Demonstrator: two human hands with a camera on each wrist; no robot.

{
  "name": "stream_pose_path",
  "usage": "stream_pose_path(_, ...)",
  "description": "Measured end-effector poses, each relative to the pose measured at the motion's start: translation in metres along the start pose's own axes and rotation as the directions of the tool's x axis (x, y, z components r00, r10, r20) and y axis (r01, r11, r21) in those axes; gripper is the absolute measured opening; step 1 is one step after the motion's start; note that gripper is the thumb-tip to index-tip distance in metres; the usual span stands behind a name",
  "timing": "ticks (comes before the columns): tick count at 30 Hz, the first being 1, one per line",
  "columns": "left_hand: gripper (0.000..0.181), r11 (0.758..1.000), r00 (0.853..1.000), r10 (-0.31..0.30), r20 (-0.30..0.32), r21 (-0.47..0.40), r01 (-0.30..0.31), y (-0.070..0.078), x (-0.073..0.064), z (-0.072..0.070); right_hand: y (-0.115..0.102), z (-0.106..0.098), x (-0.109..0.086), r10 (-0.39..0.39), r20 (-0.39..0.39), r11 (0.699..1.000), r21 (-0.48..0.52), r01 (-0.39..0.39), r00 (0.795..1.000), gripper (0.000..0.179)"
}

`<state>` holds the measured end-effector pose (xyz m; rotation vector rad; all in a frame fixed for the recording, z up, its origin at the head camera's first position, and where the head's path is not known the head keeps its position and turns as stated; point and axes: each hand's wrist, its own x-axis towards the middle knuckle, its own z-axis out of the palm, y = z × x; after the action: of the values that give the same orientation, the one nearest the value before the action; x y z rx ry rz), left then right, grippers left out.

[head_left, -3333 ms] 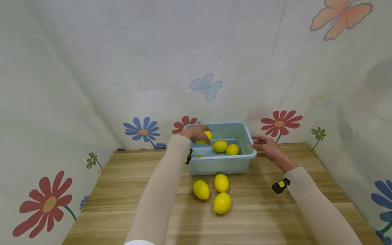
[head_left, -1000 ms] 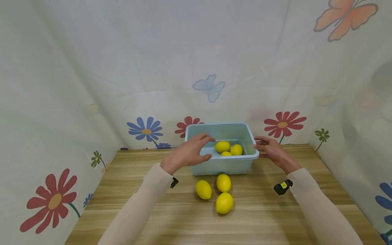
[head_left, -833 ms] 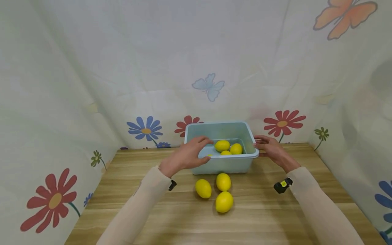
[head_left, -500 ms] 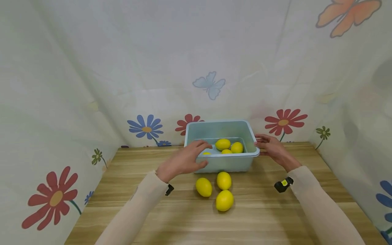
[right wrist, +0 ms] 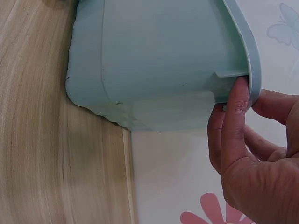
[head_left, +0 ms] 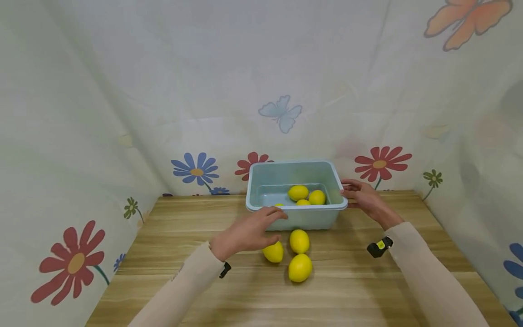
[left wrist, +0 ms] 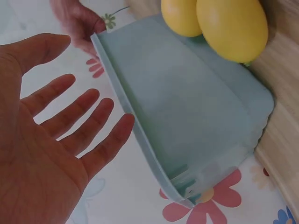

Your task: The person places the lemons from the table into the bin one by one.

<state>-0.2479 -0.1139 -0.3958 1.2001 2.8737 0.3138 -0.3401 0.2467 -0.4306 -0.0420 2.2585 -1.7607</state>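
My left hand (head_left: 247, 231) hovers in front of the pale blue plastic bin (head_left: 310, 219), its fingers spread and nothing held. Just below its thumb lies one lemon (head_left: 273, 254), partly covered by the hand. Beside it on the table are another lemon (head_left: 299, 241) near the bin's front wall and a lemon (head_left: 300, 268) closer to me. Several lemons (head_left: 298, 193) lie inside the bin, some partly hidden by the front rim. My right hand (head_left: 365, 198) pinches the bin's right rim; in the right wrist view its thumb and fingers (right wrist: 235, 121) sit on either side of the edge.
The bin stands at the back of a wood-grain table (head_left: 347, 290). A white curtain (head_left: 204, 91) printed with flowers and butterflies rises behind it and along both sides.
My left hand put a lemon into the bin and let go, then drew back over the front rim toward the lemons on the table. My right hand stayed at the rim.
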Motion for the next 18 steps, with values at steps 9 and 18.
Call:
stream_pose_path(9,0.053,0.998,0.998,0.022,0.054,0.064,-0.026,0.003,-0.011,0.016,0.0,0.001,0.001,-0.003,-0.001,1.0,-0.016,0.003,1.0,0.062)
stream_pose_path(18,0.059,0.992,0.997,0.017,0.071,0.123,-0.025,-0.011,-0.01,0.044,0.0,0.001,0.0,-0.002,-0.001,1.0,-0.014,0.002,1.0,0.062)
